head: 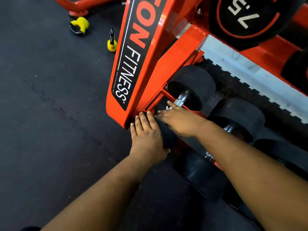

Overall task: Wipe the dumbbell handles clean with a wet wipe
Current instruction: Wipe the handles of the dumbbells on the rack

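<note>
While your left hand (146, 134) rests flat, steadying the dumbbell (191, 87), your right hand (178, 120) presses a wipe (168, 107) (barely visible) toward its handle (180, 100).

the right hand (179, 121) covers most of the dumbbell handle (180, 100); whether it holds a wipe cannot be told. the left hand (147, 136) hides the near dumbbell head (166, 135). the rack's lettering (133, 64) is cut off at the top edge.

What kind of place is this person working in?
Most likely a gym's free-weights area: black dumbbells sit on an orange rack lettered "FITNESS", and yellow kettlebells stand on the dark rubber floor.
</note>
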